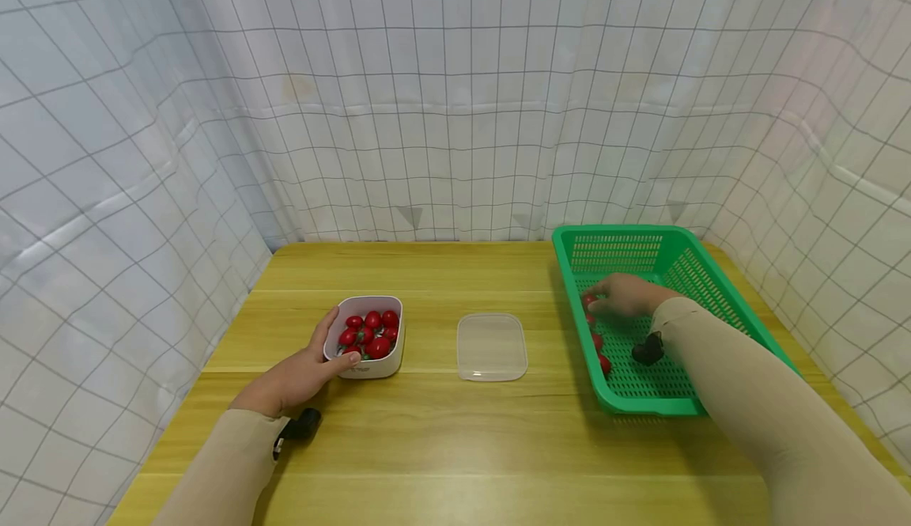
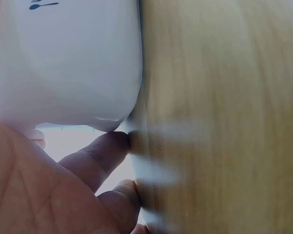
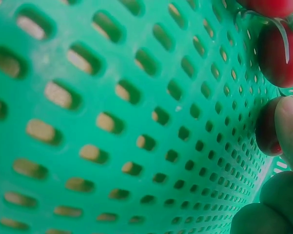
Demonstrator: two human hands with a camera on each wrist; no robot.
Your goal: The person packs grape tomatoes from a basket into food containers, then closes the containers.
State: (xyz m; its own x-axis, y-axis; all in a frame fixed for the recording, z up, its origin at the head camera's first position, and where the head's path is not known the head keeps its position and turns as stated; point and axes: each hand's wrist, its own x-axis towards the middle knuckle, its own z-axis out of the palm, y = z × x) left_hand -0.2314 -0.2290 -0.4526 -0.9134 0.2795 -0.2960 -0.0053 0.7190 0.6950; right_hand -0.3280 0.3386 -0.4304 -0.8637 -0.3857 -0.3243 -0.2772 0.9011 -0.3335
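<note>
Near left edge of table (image 1: 441, 447), white container (image 1: 372, 369) held by left hand (image 1: 302, 373), seemingly for steadiness; inside basket (image 1: 648, 406), tomato (image 3: 266, 130) touched by right hand (image 1: 628, 295), pinch cannot be told.

You see a white tub (image 1: 377, 369) of red tomatoes (image 1: 381, 347) at your left grip (image 1: 302, 372); around your right grip (image 1: 625, 295), a slot-patterned green basket (image 1: 651, 407); behind, grey-gridded white curtain (image 1: 441, 115); beneath, yellow wood-grained surface (image 1: 455, 439).
</note>
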